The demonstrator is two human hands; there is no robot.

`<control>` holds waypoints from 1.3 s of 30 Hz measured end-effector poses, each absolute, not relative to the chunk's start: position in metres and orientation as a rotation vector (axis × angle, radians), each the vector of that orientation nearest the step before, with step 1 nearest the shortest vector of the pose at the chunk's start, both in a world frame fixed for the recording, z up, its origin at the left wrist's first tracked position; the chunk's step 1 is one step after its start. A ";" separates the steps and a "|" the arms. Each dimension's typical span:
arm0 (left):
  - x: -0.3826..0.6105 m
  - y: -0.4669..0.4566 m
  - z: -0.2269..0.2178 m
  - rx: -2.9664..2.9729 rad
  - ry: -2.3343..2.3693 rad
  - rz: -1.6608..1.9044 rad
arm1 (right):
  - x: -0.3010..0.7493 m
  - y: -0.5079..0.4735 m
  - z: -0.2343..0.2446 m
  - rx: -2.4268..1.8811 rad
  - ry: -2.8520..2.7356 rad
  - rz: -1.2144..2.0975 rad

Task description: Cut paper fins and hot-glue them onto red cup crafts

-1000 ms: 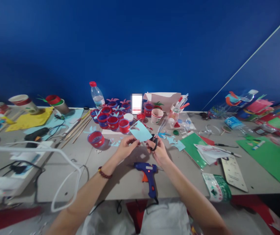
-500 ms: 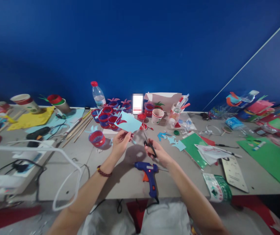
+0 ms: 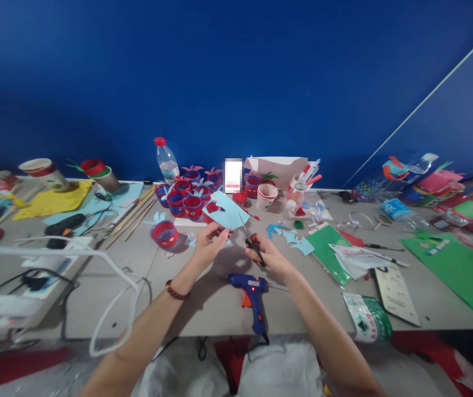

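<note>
A light blue sheet of paper [image 3: 232, 212] with a notched edge is pinched in my left hand [image 3: 211, 242], raised above the table. My right hand [image 3: 267, 256] grips black-handled scissors [image 3: 256, 249], whose blades point up at the paper's right edge. Whether the blades touch the paper I cannot tell. Below my hands a blue glue gun [image 3: 255, 298] with an orange trigger lies on its side, a red light showing on it. Decorated red and blue cups [image 3: 178, 203] stand in a cluster behind my left hand, and one more cup [image 3: 164, 234] sits nearer to me.
Light blue paper scraps [image 3: 292, 236], a green sheet [image 3: 327, 251] and a foil packet [image 3: 366, 317] lie to the right. A water bottle [image 3: 166, 161] and a white paper cup [image 3: 266, 197] stand at the back. At left are wooden sticks [image 3: 134, 218] and a power strip [image 3: 49, 286].
The blue paper has moved slightly right and turned in my left hand, now showing its notched left edge. My right hand with the scissors has barely moved.
</note>
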State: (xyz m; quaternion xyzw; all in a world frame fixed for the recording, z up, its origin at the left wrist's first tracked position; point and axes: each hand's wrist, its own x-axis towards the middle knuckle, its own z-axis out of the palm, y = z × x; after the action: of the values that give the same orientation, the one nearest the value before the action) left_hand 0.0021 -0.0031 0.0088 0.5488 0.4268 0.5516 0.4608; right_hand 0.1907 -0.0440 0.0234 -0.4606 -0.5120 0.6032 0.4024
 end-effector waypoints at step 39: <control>0.002 -0.005 0.019 1.664 1.019 1.330 | 0.192 -0.042 0.020 -1.211 -1.315 1.535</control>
State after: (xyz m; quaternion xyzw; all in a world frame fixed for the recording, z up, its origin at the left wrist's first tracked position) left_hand 0.0021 -0.0048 0.0185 0.6517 0.3992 0.5209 0.3802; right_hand 0.1917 -0.0419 0.0199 -0.4749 -0.5157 0.6019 0.3824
